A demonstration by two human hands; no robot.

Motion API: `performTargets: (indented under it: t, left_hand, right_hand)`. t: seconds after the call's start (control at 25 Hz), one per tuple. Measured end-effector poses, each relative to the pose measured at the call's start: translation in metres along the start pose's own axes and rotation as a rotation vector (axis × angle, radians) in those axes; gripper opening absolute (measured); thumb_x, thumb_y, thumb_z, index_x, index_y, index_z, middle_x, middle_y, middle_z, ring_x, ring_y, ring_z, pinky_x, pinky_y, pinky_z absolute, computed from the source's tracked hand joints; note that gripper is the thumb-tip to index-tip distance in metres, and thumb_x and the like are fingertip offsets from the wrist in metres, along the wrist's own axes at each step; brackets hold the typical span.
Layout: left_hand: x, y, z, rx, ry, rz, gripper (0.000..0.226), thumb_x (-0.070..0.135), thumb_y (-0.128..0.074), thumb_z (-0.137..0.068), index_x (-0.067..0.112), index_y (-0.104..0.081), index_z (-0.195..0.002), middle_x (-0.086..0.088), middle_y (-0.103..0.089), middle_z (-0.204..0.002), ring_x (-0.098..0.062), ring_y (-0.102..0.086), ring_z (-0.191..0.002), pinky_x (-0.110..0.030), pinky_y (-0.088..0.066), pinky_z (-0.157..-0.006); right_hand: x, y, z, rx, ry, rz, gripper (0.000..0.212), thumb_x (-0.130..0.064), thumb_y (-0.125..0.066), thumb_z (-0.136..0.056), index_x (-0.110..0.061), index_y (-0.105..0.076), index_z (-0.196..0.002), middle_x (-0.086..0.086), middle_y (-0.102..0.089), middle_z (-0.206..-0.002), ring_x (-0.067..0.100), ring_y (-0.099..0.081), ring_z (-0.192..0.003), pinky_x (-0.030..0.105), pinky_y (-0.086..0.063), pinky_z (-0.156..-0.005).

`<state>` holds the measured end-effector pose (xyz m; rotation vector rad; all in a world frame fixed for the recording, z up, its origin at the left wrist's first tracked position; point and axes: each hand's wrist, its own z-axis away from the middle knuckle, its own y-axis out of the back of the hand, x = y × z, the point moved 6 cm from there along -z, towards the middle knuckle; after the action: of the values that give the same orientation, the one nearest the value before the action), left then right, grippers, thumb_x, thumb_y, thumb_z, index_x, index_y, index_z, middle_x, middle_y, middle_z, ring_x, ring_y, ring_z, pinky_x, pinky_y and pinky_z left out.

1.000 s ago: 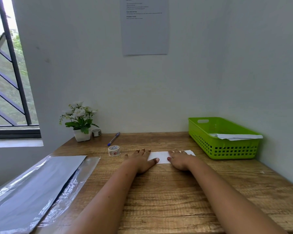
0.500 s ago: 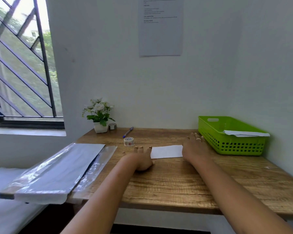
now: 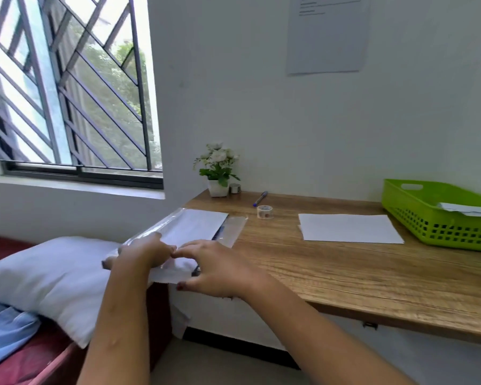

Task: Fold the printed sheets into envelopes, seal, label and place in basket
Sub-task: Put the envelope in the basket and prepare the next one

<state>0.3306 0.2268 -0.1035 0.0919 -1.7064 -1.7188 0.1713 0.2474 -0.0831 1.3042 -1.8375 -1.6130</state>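
Wall-side wooden counter, left grip and right grip both curled on the near end of clear plastic sleeve of white sheets at counter's left edge, folded white paper sheet flat just beside green plastic basket, small tape roll, blue pen.

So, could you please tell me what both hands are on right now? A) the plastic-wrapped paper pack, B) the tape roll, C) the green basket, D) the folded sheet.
A: the left hand and right hand both hold the near end of the plastic-wrapped paper pack at the desk's left edge.
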Motion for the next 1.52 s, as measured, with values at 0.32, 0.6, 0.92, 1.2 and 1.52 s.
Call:
performTargets:
  t: [0.32,0.6,0.92,1.2,1.52]
  left_hand:
    - [0.018,0.013,0.002,-0.016,-0.107,0.034,0.021,0.024,-0.043,-0.092,0.009,-0.056,-0.093,-0.013,-0.059,-0.112,-0.031,-0.053,-0.103,-0.04,-0.045,-0.084]
    - [0.026,0.04,0.002,-0.008,-0.141,0.452,0.04,0.02,-0.056,-0.093,0.0,-0.052,-0.128,-0.02,-0.055,-0.128,-0.034,-0.054,-0.115,-0.043,-0.042,-0.102]
    - [0.096,0.05,0.051,-0.203,-0.416,1.093,0.029,0.038,-0.048,-0.096,0.017,-0.051,-0.115,-0.012,-0.062,-0.094,-0.021,-0.062,-0.066,-0.026,-0.056,-0.054]
    - [0.186,-0.015,0.077,-0.151,-0.771,0.477,0.047,0.016,-0.053,-0.092,0.027,-0.045,-0.137,-0.006,-0.049,-0.139,-0.021,-0.047,-0.123,-0.038,-0.039,-0.104]
    - [0.231,-0.113,0.067,-0.202,-0.651,-0.153,0.069,0.068,-0.042,-0.083,0.037,-0.028,-0.143,-0.001,-0.033,-0.151,-0.031,-0.028,-0.138,-0.056,-0.021,-0.11]
  right_hand:
    - [-0.013,-0.014,-0.015,0.084,-0.046,0.144,0.047,-0.027,-0.056,-0.086,-0.029,-0.047,-0.132,0.001,-0.057,-0.123,0.026,-0.052,-0.114,0.035,-0.042,-0.079]
    - [0.003,-0.009,-0.017,0.05,-0.107,0.018,0.079,-0.044,-0.076,-0.072,-0.024,-0.04,-0.14,0.003,-0.049,-0.137,0.021,-0.046,-0.123,0.036,-0.043,-0.097]
    - [0.027,0.037,-0.004,0.559,-0.236,-0.236,0.059,-0.014,-0.054,-0.092,-0.023,-0.029,-0.144,0.011,-0.058,-0.122,0.023,-0.061,-0.096,0.019,-0.051,-0.069]
    - [0.13,0.093,0.062,0.767,-0.738,-0.922,0.034,-0.017,-0.038,-0.099,-0.012,-0.047,-0.131,0.009,-0.06,-0.122,0.027,-0.059,-0.108,0.043,-0.051,-0.092]
    - [0.189,0.091,0.13,0.407,-0.995,-0.854,0.054,0.011,-0.054,-0.083,-0.018,-0.044,-0.127,0.014,-0.062,-0.092,0.018,-0.061,-0.071,0.028,-0.058,-0.06]
